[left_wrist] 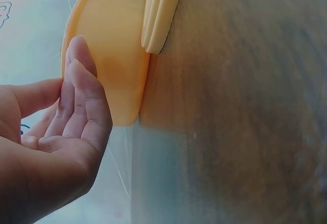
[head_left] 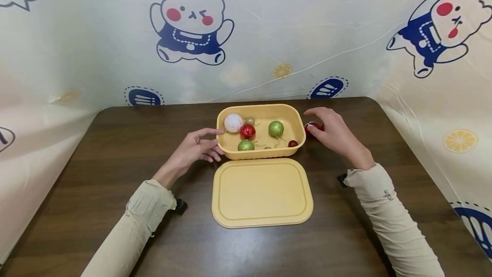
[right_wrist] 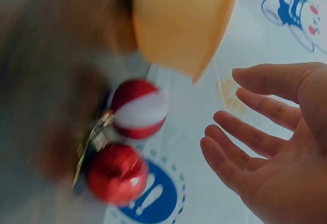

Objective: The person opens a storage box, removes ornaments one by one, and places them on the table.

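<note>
A yellow tub (head_left: 261, 110) stands mid-table with several glitter balls inside: a white ball (head_left: 233, 122), a red ball (head_left: 247, 131) and two green balls (head_left: 275, 128). My left hand (head_left: 209, 143) rests its straight fingers (left_wrist: 76, 71) against the tub's left wall (left_wrist: 115, 55). My right hand (head_left: 324, 128) hovers just right of the tub, its fingers (right_wrist: 245, 142) spread and holding nothing. Beside it on the table lie a red-and-white ball (right_wrist: 139, 109) and a red glitter ball (right_wrist: 116, 174), seen in the head view as red balls (head_left: 312, 126).
The tub's flat yellow lid (head_left: 262, 192) lies on the dark wooden table (head_left: 115, 161) just in front of the tub. A cartoon-print cloth (head_left: 269, 33) walls off the back and both sides.
</note>
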The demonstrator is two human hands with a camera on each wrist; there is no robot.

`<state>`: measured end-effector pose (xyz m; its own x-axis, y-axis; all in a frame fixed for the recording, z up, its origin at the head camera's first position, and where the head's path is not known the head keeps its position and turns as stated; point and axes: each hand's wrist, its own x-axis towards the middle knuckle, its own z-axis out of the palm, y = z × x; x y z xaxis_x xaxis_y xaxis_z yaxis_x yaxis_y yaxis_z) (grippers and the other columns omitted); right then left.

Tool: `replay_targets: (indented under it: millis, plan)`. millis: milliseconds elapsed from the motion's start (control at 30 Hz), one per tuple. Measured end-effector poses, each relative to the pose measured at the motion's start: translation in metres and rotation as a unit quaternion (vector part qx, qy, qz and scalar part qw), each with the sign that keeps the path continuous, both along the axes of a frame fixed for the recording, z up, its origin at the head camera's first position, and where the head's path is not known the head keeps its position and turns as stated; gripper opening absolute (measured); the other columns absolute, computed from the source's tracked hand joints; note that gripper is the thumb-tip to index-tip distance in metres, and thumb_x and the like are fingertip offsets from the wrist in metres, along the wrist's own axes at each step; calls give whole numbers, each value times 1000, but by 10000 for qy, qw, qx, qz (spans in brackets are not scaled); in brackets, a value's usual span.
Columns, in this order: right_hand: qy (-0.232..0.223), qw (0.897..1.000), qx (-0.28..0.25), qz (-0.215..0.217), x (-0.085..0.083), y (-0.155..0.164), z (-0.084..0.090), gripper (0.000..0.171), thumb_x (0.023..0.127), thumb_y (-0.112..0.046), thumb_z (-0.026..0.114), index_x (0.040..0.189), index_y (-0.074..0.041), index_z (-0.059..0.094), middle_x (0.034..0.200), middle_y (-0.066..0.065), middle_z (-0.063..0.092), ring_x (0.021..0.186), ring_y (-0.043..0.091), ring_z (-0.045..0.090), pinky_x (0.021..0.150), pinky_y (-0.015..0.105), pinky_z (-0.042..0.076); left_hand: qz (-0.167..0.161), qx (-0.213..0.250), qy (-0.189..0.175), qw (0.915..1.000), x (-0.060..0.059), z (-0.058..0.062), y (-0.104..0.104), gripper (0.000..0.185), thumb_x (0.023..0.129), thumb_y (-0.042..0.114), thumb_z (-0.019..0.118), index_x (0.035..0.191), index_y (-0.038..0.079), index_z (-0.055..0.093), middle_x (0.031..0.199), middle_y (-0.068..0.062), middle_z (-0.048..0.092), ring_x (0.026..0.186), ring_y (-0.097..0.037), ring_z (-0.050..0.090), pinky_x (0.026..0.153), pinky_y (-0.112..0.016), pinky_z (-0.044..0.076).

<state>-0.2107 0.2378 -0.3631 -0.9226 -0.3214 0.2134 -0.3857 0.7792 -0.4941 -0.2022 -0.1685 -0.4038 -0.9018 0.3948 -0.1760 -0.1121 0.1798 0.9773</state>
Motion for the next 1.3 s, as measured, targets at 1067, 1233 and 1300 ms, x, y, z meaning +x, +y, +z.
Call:
replay_targets:
  millis: [1067,1233,1300]
  plan:
    - [107,9921,439,1174,-25,-77,-30,33,87,2,72,120,0,68,120,15,66,116,32,58,103,46,46,8,-11,-110,9999,1,1,1,40,103,13,55,142,7,51,98,-24,72,75,-26,72,67,-33,59]
    - [118,9924,407,1159,-26,-78,-31,32,87,2,73,119,-1,69,119,14,66,115,31,59,101,46,47,9,32,-114,9999,0,1,0,40,104,13,54,143,7,50,97,-24,72,75,-26,72,66,-32,59]
    - [84,9928,421,1123,-27,-79,-32,33,87,1,73,120,-1,68,120,14,66,116,31,59,100,46,47,9,43,-122,9999,-1,0,-1,40,104,13,54,143,7,50,97,-24,72,75,-26,72,66,-32,59]
